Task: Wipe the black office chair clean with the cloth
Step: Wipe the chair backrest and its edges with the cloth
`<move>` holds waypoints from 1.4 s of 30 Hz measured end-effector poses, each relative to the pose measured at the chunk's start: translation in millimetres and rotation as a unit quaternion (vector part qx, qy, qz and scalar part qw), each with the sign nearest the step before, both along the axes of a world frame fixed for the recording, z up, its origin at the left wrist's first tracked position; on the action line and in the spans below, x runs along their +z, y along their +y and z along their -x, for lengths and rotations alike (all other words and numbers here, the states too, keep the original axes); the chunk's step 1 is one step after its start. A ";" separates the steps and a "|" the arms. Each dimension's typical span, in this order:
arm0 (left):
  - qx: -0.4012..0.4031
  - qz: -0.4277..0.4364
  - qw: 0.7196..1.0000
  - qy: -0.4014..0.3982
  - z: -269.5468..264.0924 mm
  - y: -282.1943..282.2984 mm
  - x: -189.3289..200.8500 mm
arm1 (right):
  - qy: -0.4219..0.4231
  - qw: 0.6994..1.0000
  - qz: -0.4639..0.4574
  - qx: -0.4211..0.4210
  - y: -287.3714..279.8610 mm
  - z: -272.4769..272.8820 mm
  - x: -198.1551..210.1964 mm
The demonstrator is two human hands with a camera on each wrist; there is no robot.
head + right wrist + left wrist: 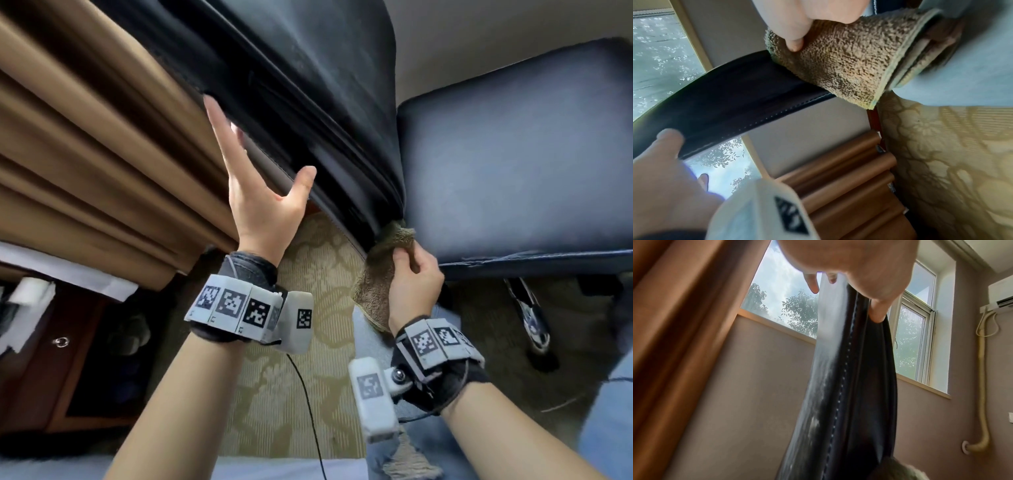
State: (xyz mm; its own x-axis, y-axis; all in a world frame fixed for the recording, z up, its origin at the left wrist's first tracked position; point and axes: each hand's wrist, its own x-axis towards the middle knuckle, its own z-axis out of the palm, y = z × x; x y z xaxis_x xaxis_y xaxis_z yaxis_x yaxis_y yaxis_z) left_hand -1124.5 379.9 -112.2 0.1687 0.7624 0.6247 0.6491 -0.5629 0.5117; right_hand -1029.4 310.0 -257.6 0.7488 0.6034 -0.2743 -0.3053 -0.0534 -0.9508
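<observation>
**Wiping the side edge of the chair back, down at the seat junction**

The black office chair fills the upper centre and right of the head view. Its backrest runs as a long dark band from upper left down to lower centre; the seat pad sits at right. In the left wrist view the stitched backrest edge runs nearly top to bottom, so the long axis is along that edge.

The cloth, brown terry and bunched, is at centre-low, pressed where the backrest's lower end meets the seat. The right hand grips it, thumb and fingers curled round the folds; clear in the right wrist view.

The left hand is open, fingers straight, with the thumb on the front face and the fingers behind the edge, bracing it at mid-left.

Step, judged: edge wipe under way, at its lower end. The next move likely calls for sliding the cloth along the seam while the left hand steadies the back.

Beyond these are tan curtain folds at left, with patterned carpet below.
</observation>
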 end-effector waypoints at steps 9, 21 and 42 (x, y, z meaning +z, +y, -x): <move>-0.002 0.026 1.000 -0.015 -3.5 12.2 -16.3 | -0.032 0.996 -0.076 0.039 11.2 25.4 30.3; -0.026 -0.027 0.999 0.014 -3.8 7.8 -13.1 | -0.131 0.984 -0.114 0.031 28.9 34.4 32.7; -0.021 -0.019 0.998 0.053 -2.7 3.3 -3.4 | -0.109 0.978 -0.167 0.064 26.0 34.3 58.3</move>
